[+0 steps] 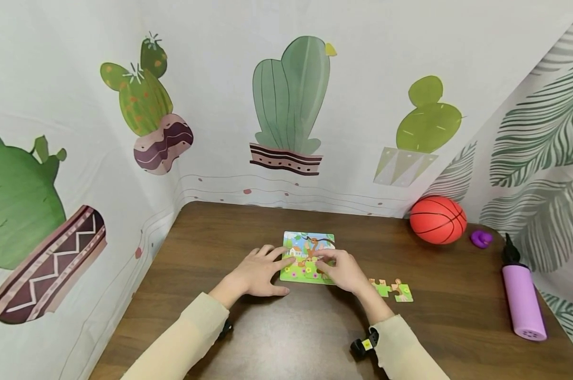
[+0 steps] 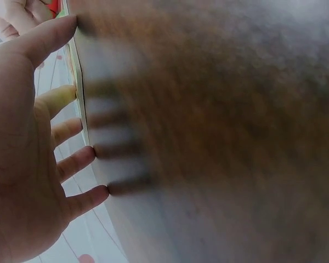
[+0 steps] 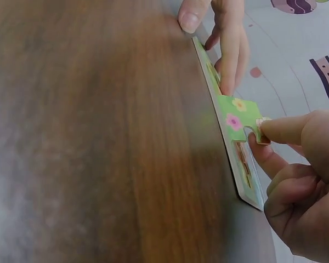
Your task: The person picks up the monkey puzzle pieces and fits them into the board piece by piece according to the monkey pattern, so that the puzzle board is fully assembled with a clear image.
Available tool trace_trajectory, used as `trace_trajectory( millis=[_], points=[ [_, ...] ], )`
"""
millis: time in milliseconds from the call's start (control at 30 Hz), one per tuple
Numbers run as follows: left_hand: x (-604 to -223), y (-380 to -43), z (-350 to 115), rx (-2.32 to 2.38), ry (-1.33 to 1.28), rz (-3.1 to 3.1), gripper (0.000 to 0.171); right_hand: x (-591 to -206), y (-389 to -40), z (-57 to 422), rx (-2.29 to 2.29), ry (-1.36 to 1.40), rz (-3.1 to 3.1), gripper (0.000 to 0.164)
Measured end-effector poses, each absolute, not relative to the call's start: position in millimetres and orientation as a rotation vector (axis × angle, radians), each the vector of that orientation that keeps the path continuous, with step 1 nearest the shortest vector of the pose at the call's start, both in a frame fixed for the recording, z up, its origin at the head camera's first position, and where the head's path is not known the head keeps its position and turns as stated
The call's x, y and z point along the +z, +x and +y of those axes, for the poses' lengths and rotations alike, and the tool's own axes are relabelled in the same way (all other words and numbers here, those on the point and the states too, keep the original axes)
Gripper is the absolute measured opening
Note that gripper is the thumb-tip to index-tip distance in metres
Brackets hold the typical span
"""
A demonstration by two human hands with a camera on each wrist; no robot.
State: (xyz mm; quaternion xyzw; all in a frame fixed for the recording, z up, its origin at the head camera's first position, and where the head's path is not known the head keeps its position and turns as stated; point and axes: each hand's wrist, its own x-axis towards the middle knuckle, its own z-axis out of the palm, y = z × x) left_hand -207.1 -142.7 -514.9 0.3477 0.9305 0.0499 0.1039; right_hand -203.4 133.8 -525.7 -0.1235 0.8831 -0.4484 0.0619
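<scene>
Brown bench (image 1: pixel 310 332), right hand (image 1: pixel 344 271) pinching a flowered puzzle piece (image 3: pixel 237 114) in its fingers (image 3: pixel 289 130), puzzle board (image 1: pixel 297 277) beneath them, left hand (image 1: pixel 259 272) with fingers outstretched

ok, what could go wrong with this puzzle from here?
1. The right hand pinches the puzzle piece near one end, so it might twist or slip.
2. The left hand has its thumb off the puzzle board; a light hold may let it slide.
3. The loose pieces lie beside the right wrist and could get knocked.
</scene>
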Motion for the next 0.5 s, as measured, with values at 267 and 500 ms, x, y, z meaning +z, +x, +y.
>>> trace_trajectory(
  millis=[267,500],
  points=[
    [-516.3,-207.7,-143.0,0.132,1.034,2.75,0.082,-528.4,-202.2,138.7,-1.234,-0.378,2.721,0.032],
    [-517.2,-208.1,-143.3,0.144,1.034,2.752,0.082,-528.0,-203.5,131.7,-1.348,-0.359,2.711,0.014]
  ],
)
